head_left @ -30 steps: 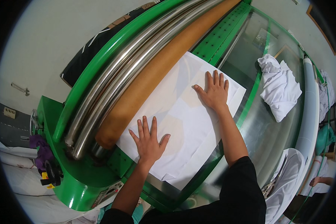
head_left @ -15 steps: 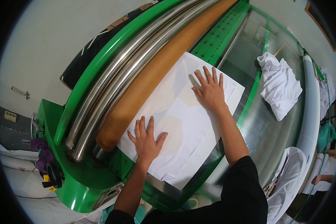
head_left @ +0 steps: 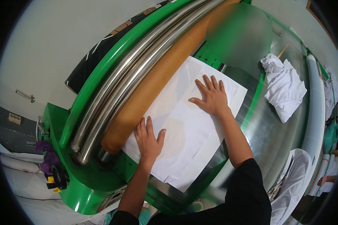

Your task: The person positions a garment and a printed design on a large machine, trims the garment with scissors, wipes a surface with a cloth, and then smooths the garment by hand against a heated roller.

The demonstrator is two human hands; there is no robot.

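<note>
A white piece of fabric (head_left: 169,157) with faint pale printed shapes lies flat over a white sheet of paper (head_left: 234,99), whose border shows along the right side. My left hand (head_left: 148,142) rests flat on the fabric's left part, fingers stretched and thumb apart, close to the brown padded roller (head_left: 150,90). Farther off and to the right, my right hand (head_left: 216,99) presses flat with fingers spread. Neither hand holds anything. The far left edge of fabric and paper runs along the roller. Near the front corner the fabric has a small folded wrinkle.
Shiny steel rollers (head_left: 118,86) and a green bar (head_left: 97,77) run beside the brown roller. Crumpled white cloth (head_left: 285,88) lies on the machine's glassy surface at right. A black handwheel (head_left: 59,178) sits at left. Another person's hand (head_left: 322,180) shows at far right.
My left hand has slid slightly toward the brown roller, its fingers closer together. My right hand has shifted a little nearer and left on the fabric. The view has moved slightly.
</note>
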